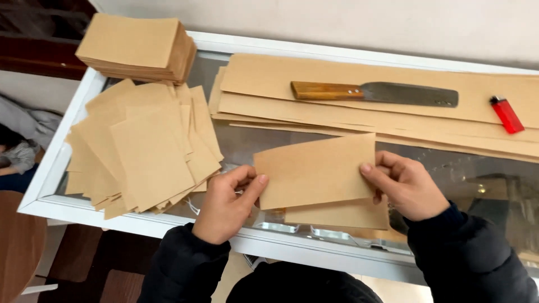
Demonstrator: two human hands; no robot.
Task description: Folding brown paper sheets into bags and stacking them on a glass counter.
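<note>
- The left hand (pixel 224 205) and the right hand (pixel 405 188) are apart, each pinching one end of a brown paper sheet (pixel 314 171) held just above the glass-topped table (pixel 140 224).
- A loose fan of cut sheets (pixel 140 151) lies to its left, with a neat stack (pixel 137 47) behind.
- A wooden-handled knife (pixel 373 92) and a red lighter (pixel 506 115) rest on long paper strips (pixel 348 115).

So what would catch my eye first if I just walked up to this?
Probably the two hands, left hand and right hand, holding a brown paper sheet by its ends over the glass-topped counter. Behind lie a wooden-handled knife on long paper strips and a red lighter at far right.
</note>
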